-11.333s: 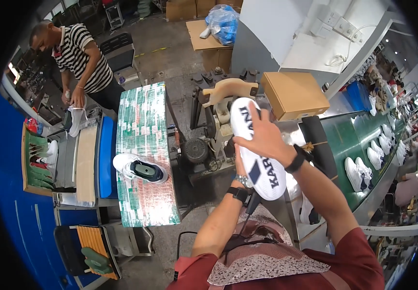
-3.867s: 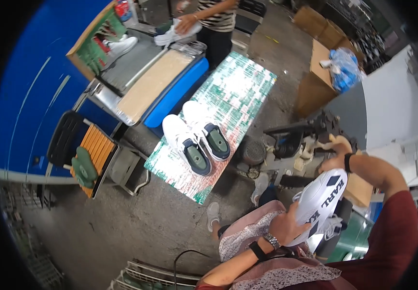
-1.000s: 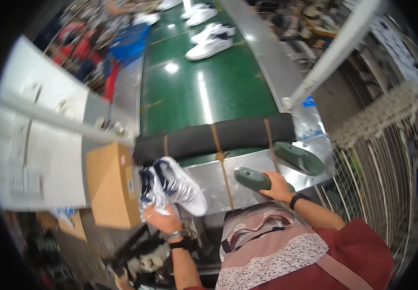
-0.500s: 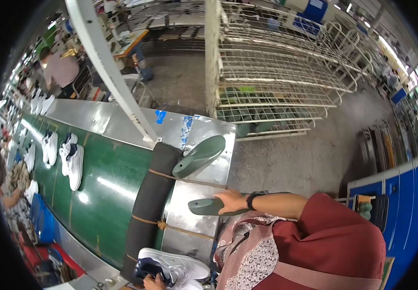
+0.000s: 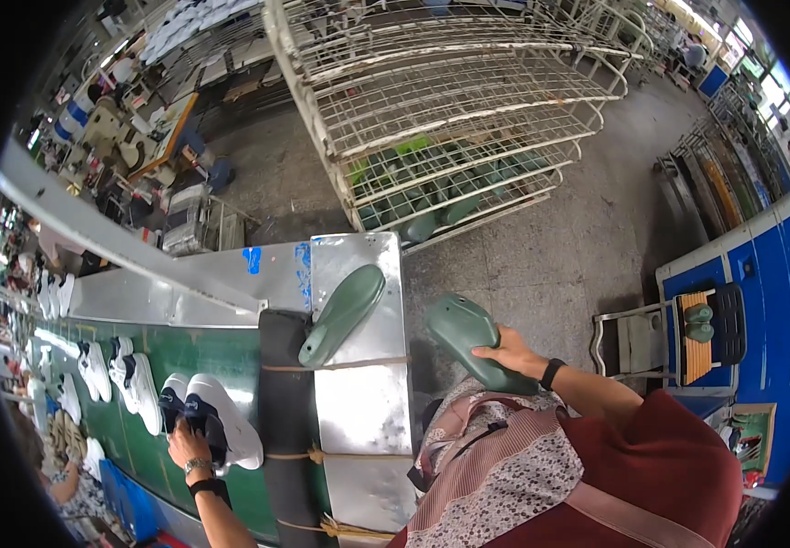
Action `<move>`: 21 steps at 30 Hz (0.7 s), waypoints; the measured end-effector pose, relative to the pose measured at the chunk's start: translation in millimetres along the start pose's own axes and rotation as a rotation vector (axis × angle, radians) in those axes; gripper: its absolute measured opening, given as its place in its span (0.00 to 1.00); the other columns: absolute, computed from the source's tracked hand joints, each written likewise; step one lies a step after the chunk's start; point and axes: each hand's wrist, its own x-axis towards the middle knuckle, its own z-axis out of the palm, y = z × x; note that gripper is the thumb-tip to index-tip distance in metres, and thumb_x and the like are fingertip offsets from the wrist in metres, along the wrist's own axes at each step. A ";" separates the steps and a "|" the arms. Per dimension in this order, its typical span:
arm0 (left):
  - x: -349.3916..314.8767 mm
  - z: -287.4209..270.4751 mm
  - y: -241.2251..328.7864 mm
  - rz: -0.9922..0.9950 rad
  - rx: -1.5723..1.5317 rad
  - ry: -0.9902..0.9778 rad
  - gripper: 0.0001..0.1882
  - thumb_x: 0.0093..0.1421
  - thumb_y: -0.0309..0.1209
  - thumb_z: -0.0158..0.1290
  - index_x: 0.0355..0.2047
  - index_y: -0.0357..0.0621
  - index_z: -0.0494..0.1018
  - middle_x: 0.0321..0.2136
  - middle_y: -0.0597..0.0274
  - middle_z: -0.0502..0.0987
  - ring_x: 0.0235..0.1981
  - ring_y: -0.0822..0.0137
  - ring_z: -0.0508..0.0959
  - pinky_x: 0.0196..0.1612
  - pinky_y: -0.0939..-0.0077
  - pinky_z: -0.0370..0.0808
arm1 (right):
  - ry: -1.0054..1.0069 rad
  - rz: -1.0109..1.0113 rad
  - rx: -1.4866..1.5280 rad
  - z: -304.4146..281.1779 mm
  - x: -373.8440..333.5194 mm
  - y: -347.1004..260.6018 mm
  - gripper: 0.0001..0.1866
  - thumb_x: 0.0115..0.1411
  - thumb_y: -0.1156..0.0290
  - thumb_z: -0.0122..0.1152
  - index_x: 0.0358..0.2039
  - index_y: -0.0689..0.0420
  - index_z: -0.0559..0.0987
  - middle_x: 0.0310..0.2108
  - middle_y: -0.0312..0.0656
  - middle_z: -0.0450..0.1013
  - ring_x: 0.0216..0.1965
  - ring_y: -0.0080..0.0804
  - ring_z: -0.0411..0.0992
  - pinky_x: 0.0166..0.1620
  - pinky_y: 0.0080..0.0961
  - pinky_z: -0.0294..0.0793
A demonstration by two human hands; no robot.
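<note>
My right hand [image 5: 514,354] grips a green plastic shoe last [image 5: 464,333], held up off the metal table in front of my apron. At the left, my left hand [image 5: 189,446] is closed at the collars of a pair of white sneakers [image 5: 231,427] with navy linings, over the green conveyor belt [image 5: 162,498]. Its fingertips are partly hidden in the shoe openings. A second green shoe last [image 5: 347,312] lies on the metal tabletop [image 5: 363,406], beside the black padded roller [image 5: 285,402].
More white sneakers [image 5: 144,393] stand farther left on the belt. Cords [image 5: 358,457] stretch across the tabletop. Beyond it, a wire rack [image 5: 450,119] holds several green lasts on its lower shelf. A slanting metal post [image 5: 130,237] rises at the left; a blue cabinet [image 5: 783,301] stands right.
My right hand has lifted the green last off the tabletop and to the right. My left hand has carried the sneakers from the table's near edge over to the belt. The view has shifted.
</note>
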 end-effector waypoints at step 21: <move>-21.0 27.9 372.9 0.272 -0.360 -0.203 0.41 0.32 0.27 0.76 0.52 0.37 0.78 0.51 0.44 0.81 0.53 0.43 0.79 0.59 0.54 0.75 | -0.307 0.457 0.752 33.9 410.8 115.2 0.30 0.65 0.52 0.69 0.58 0.62 0.76 0.48 0.42 0.79 0.46 0.33 0.79 0.49 0.32 0.79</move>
